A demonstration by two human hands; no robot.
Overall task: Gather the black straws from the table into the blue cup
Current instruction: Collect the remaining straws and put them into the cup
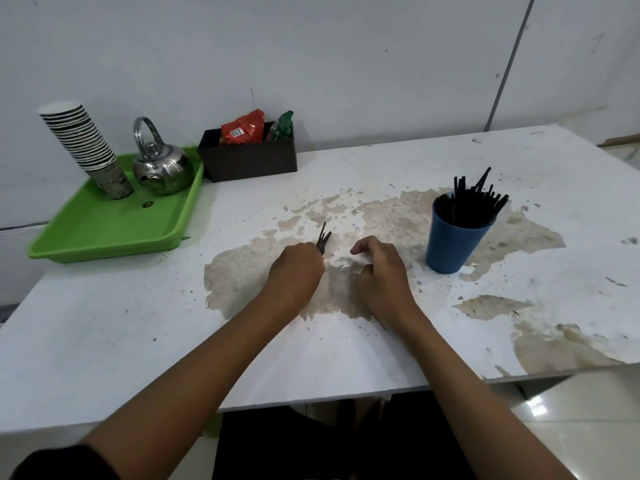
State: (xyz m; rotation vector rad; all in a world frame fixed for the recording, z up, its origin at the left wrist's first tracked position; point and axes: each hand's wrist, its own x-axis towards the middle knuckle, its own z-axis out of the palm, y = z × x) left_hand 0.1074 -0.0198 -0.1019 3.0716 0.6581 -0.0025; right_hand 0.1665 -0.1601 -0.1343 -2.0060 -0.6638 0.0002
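While left hand grips black straws, lower ends hidden, right hand curled, seemingly empty, blue cup nearby

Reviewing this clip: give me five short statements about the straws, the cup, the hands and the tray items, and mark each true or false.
1. The left hand grips a small bundle of black straws. True.
2. The blue cup lies tipped over on the table. False: it stands upright, to the right of the hands, with many straws in it.
3. The right hand holds a straw over the cup. False: its fingers are curled and no straw shows in it; it is beside the left hand, apart from the cup.
4. A metal kettle stands on the green tray. True.
5. The stack of paper cups stands in the dark box. False: it stands on the tray, beside the kettle.
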